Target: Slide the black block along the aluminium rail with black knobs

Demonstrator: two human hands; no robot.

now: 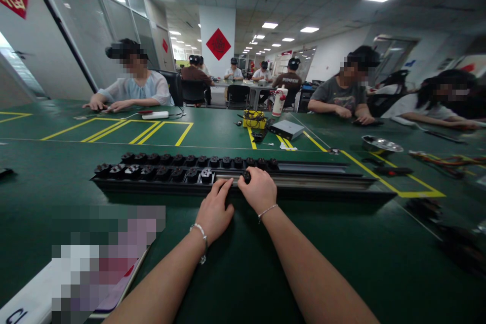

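Two long black rails lie side by side across the green table in front of me, their left halves filled with several black socket modules. My right hand is closed on a small black module at the near rail, next to the last seated one. My left hand rests beside it, fingers stretched onto the near rail's edge. Both wrists wear thin bracelets.
Several people sit around the green tables marked with yellow lines. A yellow box, a grey box, a white bottle and a metal bowl stand beyond the rails. Coloured wires lie far right; a white card is near left.
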